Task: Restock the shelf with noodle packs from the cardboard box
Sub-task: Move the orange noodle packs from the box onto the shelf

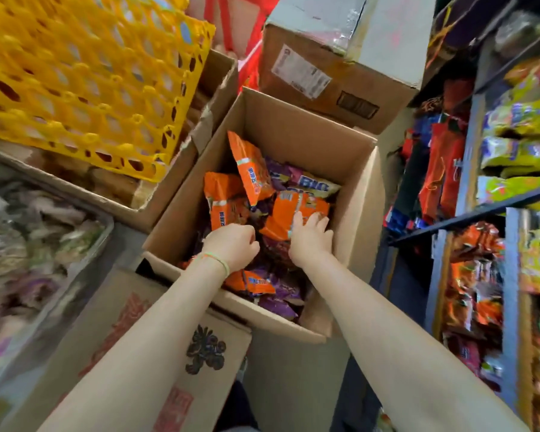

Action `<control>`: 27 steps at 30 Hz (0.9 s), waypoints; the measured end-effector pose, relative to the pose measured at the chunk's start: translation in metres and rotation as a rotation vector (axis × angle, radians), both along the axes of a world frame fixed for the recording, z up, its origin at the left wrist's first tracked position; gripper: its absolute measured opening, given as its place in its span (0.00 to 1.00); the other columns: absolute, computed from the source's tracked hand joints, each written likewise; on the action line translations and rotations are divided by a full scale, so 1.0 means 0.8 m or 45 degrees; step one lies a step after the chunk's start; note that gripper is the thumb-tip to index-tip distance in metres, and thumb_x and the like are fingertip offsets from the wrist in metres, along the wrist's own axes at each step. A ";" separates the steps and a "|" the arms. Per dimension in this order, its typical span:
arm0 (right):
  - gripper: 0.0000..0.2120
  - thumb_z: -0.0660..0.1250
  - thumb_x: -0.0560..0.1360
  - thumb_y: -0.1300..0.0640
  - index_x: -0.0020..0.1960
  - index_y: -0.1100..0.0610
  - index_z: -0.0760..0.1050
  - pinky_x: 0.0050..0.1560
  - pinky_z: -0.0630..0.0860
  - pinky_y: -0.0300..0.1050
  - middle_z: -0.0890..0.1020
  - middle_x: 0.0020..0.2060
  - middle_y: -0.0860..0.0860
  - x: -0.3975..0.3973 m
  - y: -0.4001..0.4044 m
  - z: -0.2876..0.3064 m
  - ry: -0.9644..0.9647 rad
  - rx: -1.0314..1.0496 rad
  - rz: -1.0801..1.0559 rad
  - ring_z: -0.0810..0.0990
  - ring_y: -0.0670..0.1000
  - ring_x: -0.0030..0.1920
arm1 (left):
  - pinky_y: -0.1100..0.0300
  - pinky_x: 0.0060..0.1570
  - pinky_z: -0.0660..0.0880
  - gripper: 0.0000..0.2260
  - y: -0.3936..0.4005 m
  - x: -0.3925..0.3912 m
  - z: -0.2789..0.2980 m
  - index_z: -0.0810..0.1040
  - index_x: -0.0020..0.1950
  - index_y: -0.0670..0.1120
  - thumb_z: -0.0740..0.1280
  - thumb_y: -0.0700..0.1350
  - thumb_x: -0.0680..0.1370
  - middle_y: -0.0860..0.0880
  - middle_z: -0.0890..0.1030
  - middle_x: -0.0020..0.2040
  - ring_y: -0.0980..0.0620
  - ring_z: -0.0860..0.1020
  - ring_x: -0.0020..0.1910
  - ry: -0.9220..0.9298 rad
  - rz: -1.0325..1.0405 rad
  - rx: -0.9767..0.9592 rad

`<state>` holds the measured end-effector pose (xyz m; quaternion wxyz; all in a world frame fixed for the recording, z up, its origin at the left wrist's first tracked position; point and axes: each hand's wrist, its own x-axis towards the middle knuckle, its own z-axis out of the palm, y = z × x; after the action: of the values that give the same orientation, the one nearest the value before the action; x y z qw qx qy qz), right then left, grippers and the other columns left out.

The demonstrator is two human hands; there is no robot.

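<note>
"BIG" reads in blue on a purple-and-cream noodle pack (314, 182) inside the cardboard box (296, 126).

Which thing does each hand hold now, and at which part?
The right hand rests on an orange pack's near edge. The left hand is curled inside the box; what it holds cannot be told.

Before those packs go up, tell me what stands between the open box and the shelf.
Nothing visible blocks that path. The open cardboard box sits just left of the shelf, with only a narrow gap between them. Both hands are in the box: the right hand rests on an orange noodle pack; the left hand is curled among the packs.
</note>
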<state>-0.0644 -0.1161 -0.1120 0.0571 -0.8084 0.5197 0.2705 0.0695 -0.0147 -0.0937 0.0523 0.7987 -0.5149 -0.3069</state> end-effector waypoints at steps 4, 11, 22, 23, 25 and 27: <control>0.35 0.60 0.81 0.54 0.81 0.54 0.43 0.69 0.63 0.66 0.53 0.77 0.66 0.009 -0.018 -0.034 0.192 0.002 0.085 0.54 0.68 0.76 | 0.54 0.46 0.77 0.11 -0.006 0.011 -0.015 0.79 0.56 0.49 0.60 0.51 0.81 0.49 0.81 0.51 0.46 0.79 0.49 0.087 0.016 0.054; 0.26 0.61 0.80 0.60 0.76 0.58 0.58 0.60 0.74 0.61 0.69 0.69 0.64 0.020 -0.041 -0.051 0.083 -0.159 0.158 0.71 0.67 0.67 | 0.53 0.43 0.78 0.10 -0.011 0.019 -0.019 0.80 0.53 0.50 0.60 0.51 0.81 0.51 0.82 0.47 0.50 0.79 0.45 0.220 0.135 -0.021; 0.03 0.67 0.78 0.55 0.46 0.51 0.78 0.45 0.74 0.45 0.79 0.45 0.47 0.013 -0.062 0.037 -0.514 0.192 0.014 0.78 0.52 0.47 | 0.49 0.60 0.76 0.24 -0.017 0.022 -0.011 0.67 0.72 0.50 0.67 0.50 0.77 0.48 0.73 0.67 0.47 0.74 0.64 0.403 0.464 -0.251; 0.03 0.68 0.78 0.54 0.45 0.50 0.78 0.46 0.74 0.45 0.79 0.44 0.47 0.011 -0.065 0.049 -0.592 0.279 0.004 0.78 0.51 0.46 | 0.49 0.64 0.73 0.28 -0.016 0.022 -0.008 0.65 0.74 0.51 0.69 0.49 0.76 0.49 0.71 0.70 0.48 0.71 0.67 0.472 0.460 -0.292; 0.04 0.67 0.78 0.55 0.45 0.50 0.79 0.49 0.76 0.47 0.81 0.43 0.47 0.010 -0.069 0.072 -0.748 0.500 -0.021 0.80 0.49 0.46 | 0.48 0.67 0.72 0.33 -0.016 0.022 0.000 0.62 0.75 0.55 0.72 0.48 0.73 0.51 0.70 0.71 0.50 0.70 0.70 0.700 0.416 -0.305; 0.06 0.65 0.80 0.56 0.47 0.51 0.79 0.51 0.79 0.49 0.84 0.44 0.50 0.012 -0.072 0.088 -0.853 0.762 -0.150 0.82 0.50 0.47 | 0.49 0.62 0.77 0.31 -0.018 0.025 0.006 0.66 0.71 0.57 0.75 0.48 0.71 0.53 0.76 0.65 0.52 0.76 0.64 0.983 0.389 -0.233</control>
<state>-0.0550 -0.1734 -0.0417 0.4685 -0.7684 0.4166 0.1287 0.0898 -0.0289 -0.0892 0.3567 0.6844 -0.3584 -0.5252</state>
